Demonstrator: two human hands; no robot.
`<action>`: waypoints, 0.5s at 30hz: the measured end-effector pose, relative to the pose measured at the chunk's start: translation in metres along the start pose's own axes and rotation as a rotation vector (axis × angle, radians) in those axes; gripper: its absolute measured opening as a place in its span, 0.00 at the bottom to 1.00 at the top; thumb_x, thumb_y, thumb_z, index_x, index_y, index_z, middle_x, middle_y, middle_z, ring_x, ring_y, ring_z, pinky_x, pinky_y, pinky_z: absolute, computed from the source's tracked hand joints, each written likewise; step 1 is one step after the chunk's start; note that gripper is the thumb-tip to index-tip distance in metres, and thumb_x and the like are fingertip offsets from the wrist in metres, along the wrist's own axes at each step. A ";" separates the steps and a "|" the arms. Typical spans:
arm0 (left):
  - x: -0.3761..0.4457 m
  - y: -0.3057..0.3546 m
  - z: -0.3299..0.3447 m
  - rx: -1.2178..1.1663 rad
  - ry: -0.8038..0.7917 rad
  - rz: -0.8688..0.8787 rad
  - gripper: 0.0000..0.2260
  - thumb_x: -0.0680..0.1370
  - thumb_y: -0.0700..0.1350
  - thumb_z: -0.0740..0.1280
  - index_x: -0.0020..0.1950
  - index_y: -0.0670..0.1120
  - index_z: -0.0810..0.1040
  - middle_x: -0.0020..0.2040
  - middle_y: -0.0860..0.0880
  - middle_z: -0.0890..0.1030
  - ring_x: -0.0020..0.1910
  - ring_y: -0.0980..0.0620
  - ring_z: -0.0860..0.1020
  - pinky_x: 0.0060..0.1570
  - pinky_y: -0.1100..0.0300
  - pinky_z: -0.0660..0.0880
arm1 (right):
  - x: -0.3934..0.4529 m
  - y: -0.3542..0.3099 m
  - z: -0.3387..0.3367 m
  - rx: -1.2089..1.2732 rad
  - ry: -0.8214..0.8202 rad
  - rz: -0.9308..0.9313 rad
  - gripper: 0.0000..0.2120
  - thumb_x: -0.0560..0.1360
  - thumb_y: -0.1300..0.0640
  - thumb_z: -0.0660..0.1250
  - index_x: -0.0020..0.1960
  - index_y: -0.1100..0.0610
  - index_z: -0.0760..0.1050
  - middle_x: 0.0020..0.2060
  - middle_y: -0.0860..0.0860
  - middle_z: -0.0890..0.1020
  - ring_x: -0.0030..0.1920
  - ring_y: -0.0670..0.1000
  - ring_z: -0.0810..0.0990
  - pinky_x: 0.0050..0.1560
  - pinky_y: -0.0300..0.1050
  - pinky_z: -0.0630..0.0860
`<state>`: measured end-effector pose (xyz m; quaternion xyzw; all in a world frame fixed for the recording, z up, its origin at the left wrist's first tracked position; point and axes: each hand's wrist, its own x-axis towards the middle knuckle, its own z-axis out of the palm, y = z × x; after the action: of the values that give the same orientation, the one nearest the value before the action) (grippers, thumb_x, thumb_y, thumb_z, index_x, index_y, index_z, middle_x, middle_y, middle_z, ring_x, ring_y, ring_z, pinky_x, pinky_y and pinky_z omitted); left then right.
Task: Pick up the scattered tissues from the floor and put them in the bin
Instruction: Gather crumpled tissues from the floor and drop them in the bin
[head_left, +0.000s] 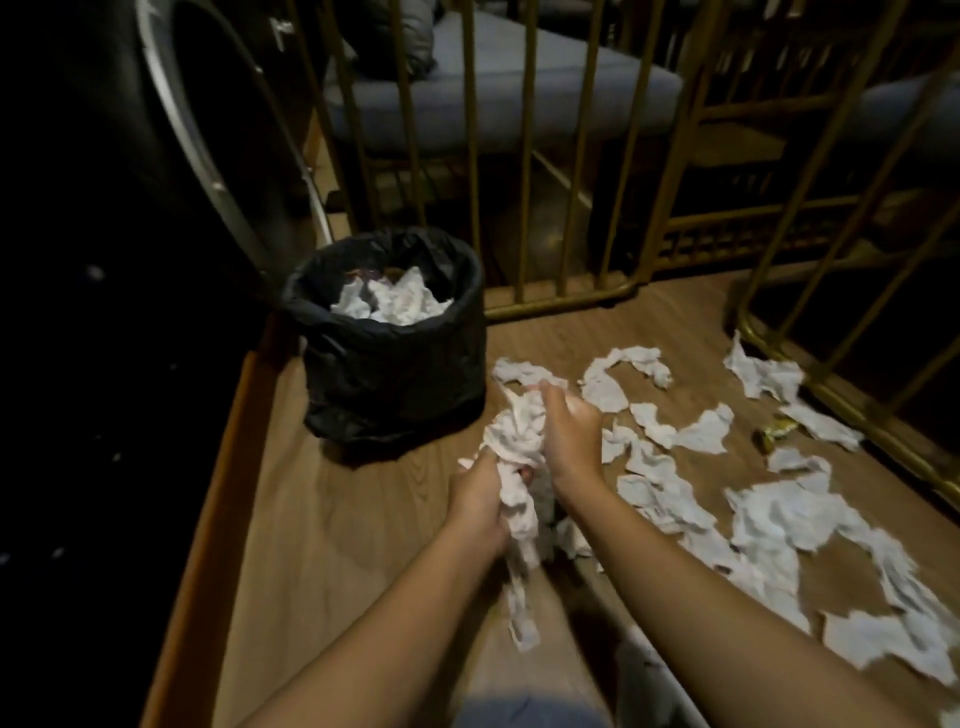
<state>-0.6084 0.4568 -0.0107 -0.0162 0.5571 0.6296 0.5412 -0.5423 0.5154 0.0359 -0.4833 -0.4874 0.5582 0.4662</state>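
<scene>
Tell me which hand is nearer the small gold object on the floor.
Right. The right hand grips the tissue wad left of the gold object; the left hand sits farther left, lower on the wad.

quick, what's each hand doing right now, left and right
Left hand: closed on the lower part of the tissue bundle.
Right hand: closed on the upper part of the same bundle.

A single head-worn camera looks forward and steeply down, close over the floor.
</scene>
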 end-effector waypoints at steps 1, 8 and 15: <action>0.002 0.010 -0.002 0.011 0.047 0.054 0.19 0.77 0.49 0.69 0.63 0.40 0.77 0.56 0.40 0.82 0.54 0.41 0.82 0.57 0.47 0.78 | -0.004 0.002 0.007 0.016 -0.059 -0.006 0.11 0.78 0.54 0.67 0.40 0.59 0.80 0.34 0.50 0.82 0.37 0.47 0.80 0.38 0.37 0.76; 0.001 0.087 -0.014 0.060 0.082 0.292 0.11 0.77 0.43 0.70 0.57 0.40 0.80 0.49 0.39 0.85 0.50 0.41 0.83 0.56 0.44 0.79 | 0.003 -0.010 0.057 -0.106 -0.280 -0.112 0.13 0.68 0.53 0.77 0.49 0.54 0.79 0.42 0.46 0.84 0.47 0.45 0.83 0.45 0.34 0.78; 0.023 0.202 0.003 0.125 0.292 0.633 0.07 0.78 0.39 0.66 0.56 0.43 0.79 0.57 0.41 0.82 0.55 0.43 0.80 0.60 0.47 0.77 | 0.061 -0.068 0.135 -0.021 -0.132 -0.035 0.14 0.68 0.63 0.75 0.51 0.56 0.76 0.46 0.52 0.82 0.48 0.54 0.82 0.46 0.45 0.80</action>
<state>-0.7571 0.5163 0.1143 0.1007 0.6435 0.7218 0.2341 -0.6788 0.5692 0.1059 -0.4417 -0.5311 0.5756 0.4376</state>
